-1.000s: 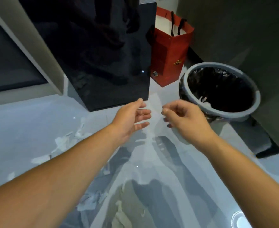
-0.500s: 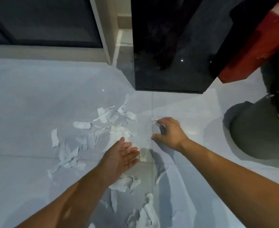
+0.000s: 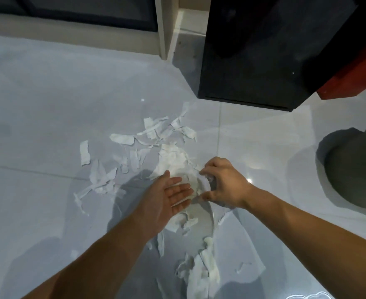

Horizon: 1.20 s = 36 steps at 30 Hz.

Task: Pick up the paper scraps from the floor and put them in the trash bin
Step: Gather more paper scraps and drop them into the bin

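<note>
Several torn white paper scraps (image 3: 149, 134) lie scattered on the glossy pale floor, with a bigger heap (image 3: 203, 270) near the bottom. My left hand (image 3: 167, 199) is flat and palm-up, fingers apart, low over the scraps in the middle. My right hand (image 3: 223, 184) is beside it, fingers curled down onto a crumpled white scrap (image 3: 196, 184) between the two hands. The trash bin is out of view; only its dark shadow (image 3: 354, 169) shows at the right edge.
A tall black cabinet (image 3: 264, 50) stands at the back right, with a red paper bag (image 3: 354, 83) behind its corner. A white door frame post (image 3: 160, 26) rises at the back centre. Open floor stretches to the left.
My view swung from the bin down to the scraps. Both hands lowered to the floor, and my right hand moved left to meet the left over a scrap.
</note>
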Available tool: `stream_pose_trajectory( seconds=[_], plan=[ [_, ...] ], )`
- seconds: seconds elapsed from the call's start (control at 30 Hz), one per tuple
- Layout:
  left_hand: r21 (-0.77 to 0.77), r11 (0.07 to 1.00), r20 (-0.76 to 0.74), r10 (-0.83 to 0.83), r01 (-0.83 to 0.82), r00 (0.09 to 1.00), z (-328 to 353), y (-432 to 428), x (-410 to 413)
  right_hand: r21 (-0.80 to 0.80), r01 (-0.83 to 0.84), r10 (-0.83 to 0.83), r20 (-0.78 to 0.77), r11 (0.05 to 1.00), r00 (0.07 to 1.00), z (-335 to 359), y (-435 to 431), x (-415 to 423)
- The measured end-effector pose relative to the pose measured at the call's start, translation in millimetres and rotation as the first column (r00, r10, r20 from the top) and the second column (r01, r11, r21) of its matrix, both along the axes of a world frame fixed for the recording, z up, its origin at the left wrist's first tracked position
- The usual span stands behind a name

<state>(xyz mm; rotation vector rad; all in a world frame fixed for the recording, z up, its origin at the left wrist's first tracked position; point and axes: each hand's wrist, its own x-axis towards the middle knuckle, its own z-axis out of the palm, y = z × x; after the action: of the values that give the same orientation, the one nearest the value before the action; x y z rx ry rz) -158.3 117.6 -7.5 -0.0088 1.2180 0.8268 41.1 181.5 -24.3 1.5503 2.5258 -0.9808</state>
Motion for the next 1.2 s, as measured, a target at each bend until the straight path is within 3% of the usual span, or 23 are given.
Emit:
stream_pose_trajectory(
  seconds=[0.23,0.33,0.43,0.53,0.6,0.67,0.73,0.83,0.97,1.1,1.2],
  plan=[
    [0.005,1.000,-0.013,0.014,-0.014,1.000,3.8,-9.5,-6.7,0.076,0.085,-0.078,-0.083,0.994,0.993,-10.3,-16.2,-21.9],
    [0.000,1.000,-0.018,0.017,-0.017,1.000,2.4,-10.2,-9.2,-0.045,0.217,-0.220,-0.109,0.975,0.969,-5.5,-11.8,-22.1],
    [0.009,1.000,-0.009,0.010,-0.010,1.000,3.6,-9.4,-6.9,-0.256,0.396,-0.449,-0.200,0.882,0.871,8.7,-12.1,-26.2],
    [0.023,0.999,0.010,-0.022,0.021,1.000,5.0,-6.8,0.4,-0.344,0.369,-0.478,-0.325,0.863,0.816,29.4,-22.4,-36.6],
    [0.048,0.998,0.060,-0.041,0.038,0.997,7.1,-4.3,6.9,-0.364,0.270,-0.400,-0.351,0.891,0.847,42.2,-33.6,-42.9],
    [0.069,0.997,0.074,-0.049,0.044,0.996,8.8,-1.2,14.1,-0.261,0.179,-0.258,-0.307,0.949,0.916,47.1,-43.3,-47.8],
    [0.047,0.999,0.048,-0.029,0.027,0.998,8.4,1.3,19.6,-0.027,0.062,-0.067,-0.235,0.998,0.970,48.4,-48.0,-49.0],
    [0.027,0.999,0.027,-0.046,0.045,0.999,9.1,1.1,29.9,0.177,-0.046,0.077,-0.175,0.983,0.982,43.9,-51.0,-29.5],
    [-0.001,0.999,0.004,-0.051,0.051,0.999,9.1,-1.7,52.2,0.217,0.075,-0.041,-0.159,0.973,0.986,41.0,-61.9,0.9],
    [-0.042,0.996,0.007,-0.073,0.074,0.997,15.3,2.9,86.9,0.145,0.293,-0.249,-0.263,0.945,0.932,42.9,-73.9,21.1],
    [-0.047,0.993,0.038,-0.107,0.108,0.994,16.9,7.8,111.5,0.128,0.258,-0.219,-0.258,0.957,0.941,44.8,-80.3,49.0]
  ],
)
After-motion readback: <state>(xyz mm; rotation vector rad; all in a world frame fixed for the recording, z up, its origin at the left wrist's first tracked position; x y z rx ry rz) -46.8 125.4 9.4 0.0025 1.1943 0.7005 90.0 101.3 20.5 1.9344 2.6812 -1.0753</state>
